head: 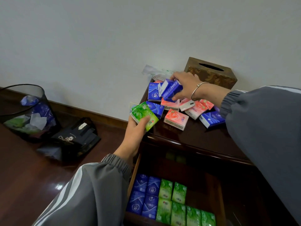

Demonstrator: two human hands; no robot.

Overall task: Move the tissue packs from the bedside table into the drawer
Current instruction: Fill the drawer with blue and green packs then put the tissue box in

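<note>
Blue, pink and green tissue packs lie scattered on the dark wooden bedside table (192,137). My left hand (136,132) grips green tissue packs (144,115) at the table's left front corner. My right hand (185,86) holds blue tissue packs (171,89) lifted above the pile near the wall. Pink packs (175,119) and another blue pack (211,119) lie under my right forearm. Below, the open drawer (136,167) holds rows of blue packs (144,194) on the left and green packs (172,203) beside them; its right part is dark and bare.
A brown tissue box (211,74) stands at the table's back by the wall, with crumpled clear plastic wrap (154,71) to its left. On the dark floor to the left are a black bin (27,111) with wrappers and a black bag (73,139).
</note>
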